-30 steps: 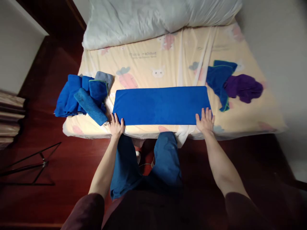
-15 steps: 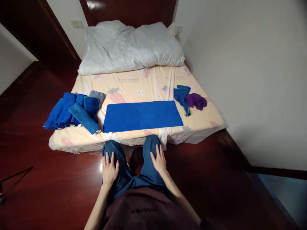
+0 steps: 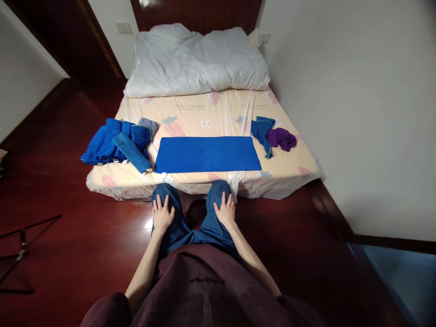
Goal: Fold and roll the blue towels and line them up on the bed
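Note:
My left hand (image 3: 162, 213) lies with spread fingers on my left knee, holding nothing. On the other knee rests my right hand (image 3: 225, 210), its fingers also apart. Just beyond my knees a blue towel (image 3: 207, 154) is spread flat along the front of the bed (image 3: 190, 105). To its left sits a pile of blue towels (image 3: 107, 141), with a rolled blue towel (image 3: 131, 152) lying against it and a grey cloth (image 3: 150, 125) behind. Right of the flat towel, a crumpled teal cloth (image 3: 262, 131) touches a bunched purple cloth (image 3: 282, 139).
A white quilt (image 3: 200, 61) is heaped at the head of the bed. Black tripod legs (image 3: 22, 247) stand on the dark red floor (image 3: 85, 245) at the left. A white wall (image 3: 347, 104) runs close along the bed's right side.
The view has shifted, so the bed appears slightly higher and further right, and more of the tripod shows. Both hands stay on the knees; the towels have not moved on the bed.

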Motion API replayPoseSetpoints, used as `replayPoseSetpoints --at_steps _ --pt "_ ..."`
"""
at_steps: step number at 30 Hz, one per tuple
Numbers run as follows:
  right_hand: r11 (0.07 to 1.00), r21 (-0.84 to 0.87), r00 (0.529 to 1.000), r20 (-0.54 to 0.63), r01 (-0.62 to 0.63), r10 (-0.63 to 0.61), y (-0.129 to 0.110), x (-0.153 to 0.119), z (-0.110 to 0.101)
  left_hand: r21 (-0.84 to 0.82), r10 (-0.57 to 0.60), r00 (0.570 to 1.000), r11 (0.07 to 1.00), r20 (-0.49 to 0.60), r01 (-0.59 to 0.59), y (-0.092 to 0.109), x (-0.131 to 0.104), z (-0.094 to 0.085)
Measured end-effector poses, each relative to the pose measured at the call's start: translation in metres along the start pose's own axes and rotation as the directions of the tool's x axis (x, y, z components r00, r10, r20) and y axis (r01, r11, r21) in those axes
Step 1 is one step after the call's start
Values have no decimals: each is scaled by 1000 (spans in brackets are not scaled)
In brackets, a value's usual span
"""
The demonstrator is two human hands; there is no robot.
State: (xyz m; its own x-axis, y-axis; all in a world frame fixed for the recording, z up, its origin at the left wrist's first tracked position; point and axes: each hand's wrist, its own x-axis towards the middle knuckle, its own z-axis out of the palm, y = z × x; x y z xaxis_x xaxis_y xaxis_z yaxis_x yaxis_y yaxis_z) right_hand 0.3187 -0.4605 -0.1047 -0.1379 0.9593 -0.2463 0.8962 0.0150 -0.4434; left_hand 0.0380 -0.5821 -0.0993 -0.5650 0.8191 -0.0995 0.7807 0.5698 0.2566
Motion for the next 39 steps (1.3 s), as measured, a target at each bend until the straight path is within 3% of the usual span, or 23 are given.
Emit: replayPoseSetpoints --at_steps 7,11,12,14,17,19,21,26,33,39 --pt "970 224 995 -58 90 -79 -19 15 -3 -32 29 1000 999 -9 -29 -5 4 4" --pt "837 523 987 -101 160 -126 -40 42 -7 -33 27 1000 999 3 -27 -4 3 3" --pt "754 641 989 -81 145 -121 -46 51 -7 -34 28 1000 999 4 -28 -4 2 2" --pt "467 884 996 25 16 -81 -59 71 -5 -36 29 1000 999 3 -29 -5 2 2" --pt "29 978 974 210 -208 -83 -72 97 1 -36 32 999 999 0 -32 -5 2 1" --pt "-134 955 963 255 -265 -89 -75 110 4 -34 31 1000 999 5 -31 -6 2 1" --pt "-226 928 954 285 -298 -90 -76 118 6 -34 27 1000 999 11 -27 -6 3 1" --pt "-274 884 925 360 -379 -117 -75 132 12 -39 21 1000 999 11 -20 -5 3 2" --pt "-335 871 933 320 -359 -166 -85 147 20 -25 24 999 999 25 -23 -3 5 1" --pt "-359 842 900 437 -403 13 -104 169 21 -21 40 999 999 9 -40 -9 5 5"
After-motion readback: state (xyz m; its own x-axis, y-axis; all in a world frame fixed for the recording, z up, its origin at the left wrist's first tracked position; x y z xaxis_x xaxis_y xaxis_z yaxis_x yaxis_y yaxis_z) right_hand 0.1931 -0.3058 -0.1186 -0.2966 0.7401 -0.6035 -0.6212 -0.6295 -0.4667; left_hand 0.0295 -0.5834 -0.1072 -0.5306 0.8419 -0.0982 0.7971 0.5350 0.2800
